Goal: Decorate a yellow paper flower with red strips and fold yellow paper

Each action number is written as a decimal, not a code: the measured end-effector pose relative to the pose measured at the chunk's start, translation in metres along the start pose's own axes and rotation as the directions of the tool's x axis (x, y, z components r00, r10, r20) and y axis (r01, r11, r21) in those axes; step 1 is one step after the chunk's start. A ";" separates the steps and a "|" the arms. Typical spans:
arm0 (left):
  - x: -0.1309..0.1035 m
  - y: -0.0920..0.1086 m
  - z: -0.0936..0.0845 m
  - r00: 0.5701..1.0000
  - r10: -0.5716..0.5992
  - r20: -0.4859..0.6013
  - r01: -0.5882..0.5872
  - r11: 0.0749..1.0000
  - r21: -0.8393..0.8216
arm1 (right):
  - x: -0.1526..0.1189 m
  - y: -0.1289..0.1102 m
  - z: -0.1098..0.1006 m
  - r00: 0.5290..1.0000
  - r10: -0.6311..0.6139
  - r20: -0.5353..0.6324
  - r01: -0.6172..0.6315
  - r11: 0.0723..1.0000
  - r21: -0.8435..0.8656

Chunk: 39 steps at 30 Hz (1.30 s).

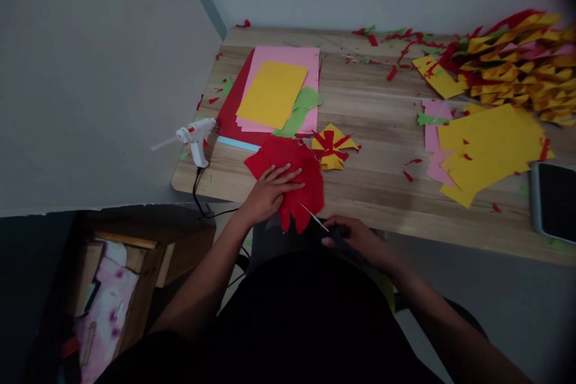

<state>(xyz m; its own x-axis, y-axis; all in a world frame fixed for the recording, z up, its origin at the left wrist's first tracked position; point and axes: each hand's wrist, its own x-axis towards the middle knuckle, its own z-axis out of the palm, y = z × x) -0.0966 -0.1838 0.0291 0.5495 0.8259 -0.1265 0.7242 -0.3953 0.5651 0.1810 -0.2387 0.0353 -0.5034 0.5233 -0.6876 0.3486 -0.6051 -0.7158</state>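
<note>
Left hand [265, 195] spread flat on red sheet [310, 171]; right hand [353, 239] grips scissors [333, 237]. Sheet likely light, limp, tearable; best pinned beside its near notches.

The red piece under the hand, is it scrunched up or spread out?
Spread out: the red piece lies broad under the left hand, its notched end overhanging the table.

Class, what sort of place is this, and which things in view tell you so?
Probably a craft workspace: a white glue gun sits on the table, loose yellow sheets lie among coloured scraps, and the right hand holds what look like scissors.
</note>
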 end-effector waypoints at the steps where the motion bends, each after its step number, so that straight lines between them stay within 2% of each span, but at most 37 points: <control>1: 0.000 0.000 0.000 1.000 -0.002 0.000 0.002 1.000 0.000 | -0.001 0.001 0.001 1.000 -0.009 -0.005 0.009 1.000 -0.002; 7: 0.000 -0.001 0.004 1.000 0.007 -0.029 -0.006 1.000 0.020 | -0.013 0.007 0.005 0.993 -0.095 -0.064 0.090 0.993 -0.082; 10: 0.000 -0.001 0.012 0.993 -0.032 -0.114 0.037 0.998 0.042 | -0.014 0.020 0.009 0.997 -0.058 -0.058 0.057 0.998 -0.002; 15: 0.003 0.000 0.023 0.958 -0.104 -0.267 0.136 0.985 0.104 | -0.012 0.043 0.022 0.998 -0.058 -0.038 0.062 0.994 0.086; 20: 0.005 0.005 0.026 0.942 -0.133 -0.309 0.186 0.972 0.146 | -0.004 0.041 0.039 0.994 -0.079 -0.070 0.091 0.977 0.190; 22: 0.005 0.013 0.028 0.913 -0.217 -0.347 0.286 0.945 0.161 | 0.002 0.037 0.047 0.993 -0.079 -0.091 0.096 0.974 0.206; 26: 0.001 0.032 0.037 0.821 -0.381 -0.426 0.478 0.866 0.147 | 0.018 0.034 0.059 0.973 -0.097 -0.207 0.147 0.958 0.244; 30: -0.004 0.044 0.045 0.786 -0.419 -0.454 0.527 0.839 0.137 | 0.023 0.032 0.062 0.971 -0.090 -0.221 0.150 0.950 0.275; 35: -0.005 0.045 0.047 0.722 -0.484 -0.494 0.598 0.796 0.093 | 0.008 0.026 0.063 0.975 -0.135 -0.175 0.174 0.958 0.228; 39: -0.005 0.043 0.046 0.718 -0.490 -0.494 0.596 0.800 0.073 | 0.006 0.028 0.063 0.953 -0.155 -0.260 0.196 0.970 0.141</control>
<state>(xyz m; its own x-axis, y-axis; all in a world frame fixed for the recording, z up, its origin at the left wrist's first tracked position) -0.0485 -0.2232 0.0163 -0.1661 0.9855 0.0349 0.9371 0.1467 0.3169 0.1382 -0.2899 0.0191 -0.3284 0.7486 -0.5760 0.1278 -0.5690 -0.8123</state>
